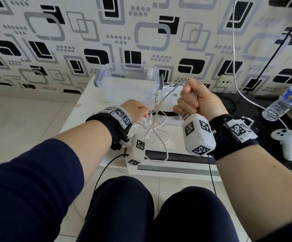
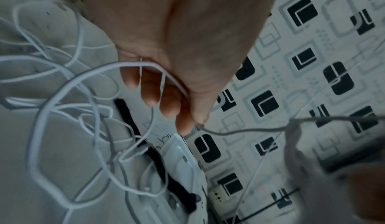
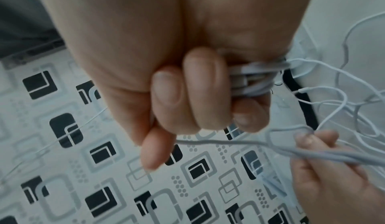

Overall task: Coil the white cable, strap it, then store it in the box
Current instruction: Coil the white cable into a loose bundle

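The white cable [image 1: 159, 135] lies in loose tangled loops on the white table [image 1: 89, 105]. My right hand [image 1: 190, 102] is raised in a fist and grips several wound turns of the cable [image 3: 258, 77]. One strand runs from that fist down to my left hand [image 1: 141, 110], which pinches it between thumb and index finger [image 2: 193, 123]. A black strap [image 2: 160, 166] lies flat on the table under the loops, also seen in the right wrist view [image 3: 308, 112]. The clear box [image 1: 106, 81] with grey latches stands open at the back of the table, against the wall.
A clear lid [image 2: 183, 158] lies right of the box. On the dark surface to the right are a water bottle [image 1: 285, 100] and a white game controller [image 1: 285, 138]. Another white lead [image 1: 236, 67] hangs down the wall near a socket [image 1: 226, 82]. Black wires trail from both wrist cameras.
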